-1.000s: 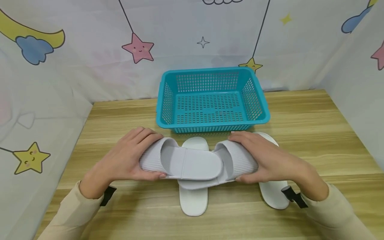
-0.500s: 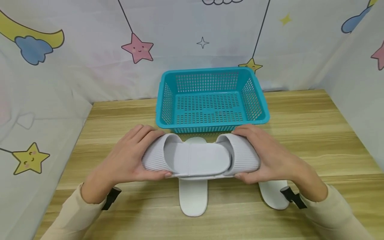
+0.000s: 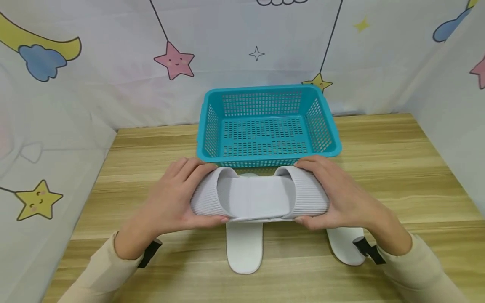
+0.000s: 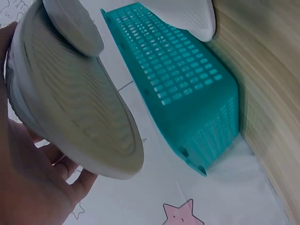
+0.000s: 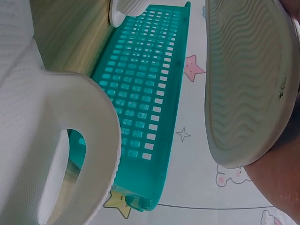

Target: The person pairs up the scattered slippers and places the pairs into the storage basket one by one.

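In the head view, my left hand grips the ribbed strap end of a pale grey slipper. Opposite it, my right hand grips the strap end of a matching slipper. The pair lies sole to insole, heels tucked into each other's straps, held above the table. Each wrist view shows a wavy-ridged sole, the left slipper's sole and the right slipper's sole. Below them lies a white slipper, partly hidden. Another white slipper lies under my right hand, mostly covered.
A turquoise perforated basket stands just behind the slippers, against the patterned cloth backdrop. The wooden table extends to both sides, with cloth walls at left and right.
My left hand has moved right and the two held slippers have slid further into each other, so they now overlap and line up. They have also moved slightly upward in the view.
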Tool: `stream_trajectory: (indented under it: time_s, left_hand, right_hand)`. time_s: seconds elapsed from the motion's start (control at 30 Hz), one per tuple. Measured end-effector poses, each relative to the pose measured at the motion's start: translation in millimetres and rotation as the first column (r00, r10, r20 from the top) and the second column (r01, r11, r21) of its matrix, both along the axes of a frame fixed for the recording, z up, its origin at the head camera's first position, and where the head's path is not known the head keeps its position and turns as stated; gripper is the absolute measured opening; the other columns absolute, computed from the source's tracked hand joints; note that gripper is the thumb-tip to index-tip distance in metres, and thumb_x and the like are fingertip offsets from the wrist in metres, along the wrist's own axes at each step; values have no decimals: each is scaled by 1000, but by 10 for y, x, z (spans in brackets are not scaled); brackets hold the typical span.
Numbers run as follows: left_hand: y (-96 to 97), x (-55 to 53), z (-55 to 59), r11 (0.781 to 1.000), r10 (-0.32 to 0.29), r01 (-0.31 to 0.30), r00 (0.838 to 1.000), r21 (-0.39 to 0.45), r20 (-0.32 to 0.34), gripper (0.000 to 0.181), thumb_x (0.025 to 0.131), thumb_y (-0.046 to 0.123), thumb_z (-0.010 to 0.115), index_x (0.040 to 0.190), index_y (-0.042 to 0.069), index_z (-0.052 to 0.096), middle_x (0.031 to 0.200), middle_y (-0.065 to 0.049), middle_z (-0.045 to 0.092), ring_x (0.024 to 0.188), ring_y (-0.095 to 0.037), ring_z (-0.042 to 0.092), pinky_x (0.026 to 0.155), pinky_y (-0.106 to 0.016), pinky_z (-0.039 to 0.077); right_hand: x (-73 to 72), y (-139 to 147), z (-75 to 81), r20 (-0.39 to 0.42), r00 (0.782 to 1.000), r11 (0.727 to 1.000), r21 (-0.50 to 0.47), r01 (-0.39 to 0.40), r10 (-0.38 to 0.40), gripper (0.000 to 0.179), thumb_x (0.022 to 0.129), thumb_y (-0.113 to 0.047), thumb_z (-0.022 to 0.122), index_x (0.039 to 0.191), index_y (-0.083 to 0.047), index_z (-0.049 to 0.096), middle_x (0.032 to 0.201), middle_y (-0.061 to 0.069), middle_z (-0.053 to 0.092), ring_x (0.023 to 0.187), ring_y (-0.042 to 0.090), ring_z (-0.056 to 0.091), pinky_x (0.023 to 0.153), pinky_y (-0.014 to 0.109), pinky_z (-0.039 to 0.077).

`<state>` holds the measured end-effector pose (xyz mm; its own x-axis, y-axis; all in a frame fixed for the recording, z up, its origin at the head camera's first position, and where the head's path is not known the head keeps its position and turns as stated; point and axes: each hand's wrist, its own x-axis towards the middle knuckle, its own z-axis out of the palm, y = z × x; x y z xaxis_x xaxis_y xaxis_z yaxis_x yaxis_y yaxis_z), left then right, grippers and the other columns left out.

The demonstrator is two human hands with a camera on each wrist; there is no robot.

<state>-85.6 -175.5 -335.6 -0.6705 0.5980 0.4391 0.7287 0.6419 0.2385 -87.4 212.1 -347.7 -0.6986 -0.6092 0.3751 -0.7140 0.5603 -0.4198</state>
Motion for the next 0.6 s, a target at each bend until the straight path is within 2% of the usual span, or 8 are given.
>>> stream_trajectory:
  time_s: [0.17,0.33,0.6]
  left_hand:
    - [65,11,-31,1000,9,-8,999,30,-33,98,76,88,68,135,10,63,123,-7,64,102,-25,53,90,-45,45]
    - [96,6,-77,999,12,-11,1000,42,-27,96,77,86,70,136,10,63,123,-7,64,102,-25,52,89,-45,44]
    - [177,-4,-79,999,11,-11,1000,47,-12,99,75,86,73,139,11,62,127,-7,62,108,-26,53,92,-46,44]
  right_hand:
    - [-12,-21,-31,-24,1000,1000,-3,3,-3,101,64,-53,94,145,-8,53,141,5,59,125,23,54,98,47,48]
    - [-22,-27,-59,-43,999,1000,-4,4,-4,98,69,-58,91,144,-8,53,140,7,60,124,26,55,97,50,48]
    - [-45,-61,-50,-30,1000,1000,26,-5,5,102,65,-58,93,146,-9,53,142,5,59,126,23,55,100,48,48]
